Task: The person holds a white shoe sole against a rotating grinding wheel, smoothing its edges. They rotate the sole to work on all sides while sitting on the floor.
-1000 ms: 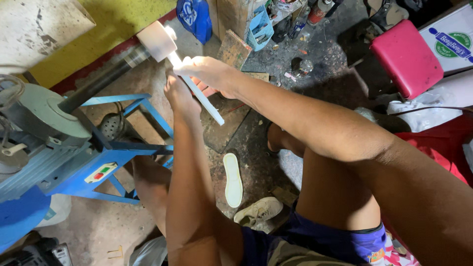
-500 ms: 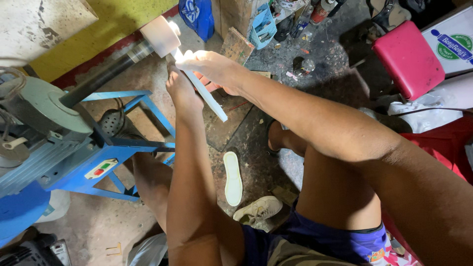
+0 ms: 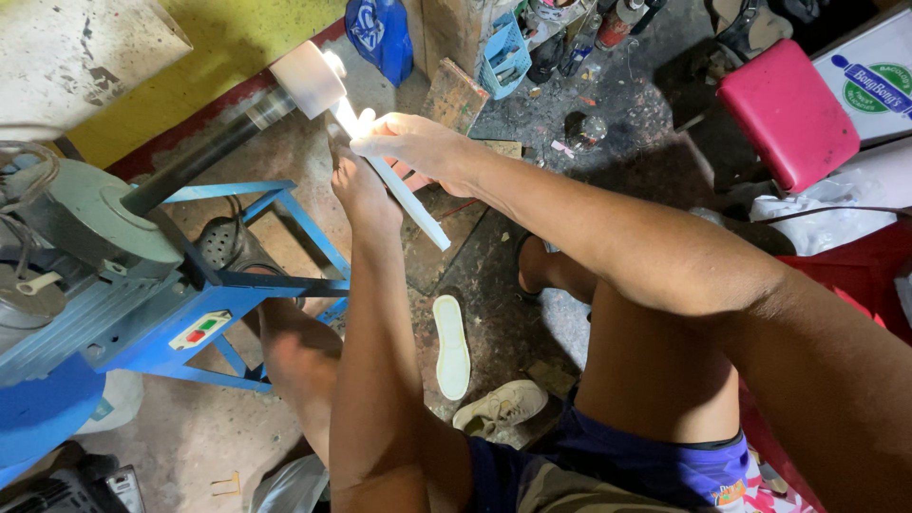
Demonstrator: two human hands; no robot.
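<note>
A blue metal stand (image 3: 247,285) carries a grey motor (image 3: 85,228), and from the motor a dark shaft (image 3: 199,161) runs up and to the right to a white cylindrical wheel (image 3: 306,78). A small red-and-green switch plate (image 3: 198,330) sits on the stand's front rail. On the stained floor (image 3: 532,285) below the hands lie a loose white shoe sole (image 3: 452,347) and, just beside it, a pale worn sneaker (image 3: 499,407). Farther off, along the wall, stand a blue bag (image 3: 378,33), a light blue crate (image 3: 505,55) of small items and a wooden board (image 3: 454,95); a pink cushioned stool (image 3: 787,114) is well apart at the right.

Both arms reach forward over the bare knees. The left hand (image 3: 359,185) rises from below with the wrist bent, gripping the long white sole strip (image 3: 404,195) from underneath. The right hand (image 3: 418,147) comes in from the right, fingers closed over the strip's upper end. The strip slants from the wheel down to the right, and its top end seems to touch the wheel's edge, though glare there washes out the contact. The two hands sit close together, almost touching.
</note>
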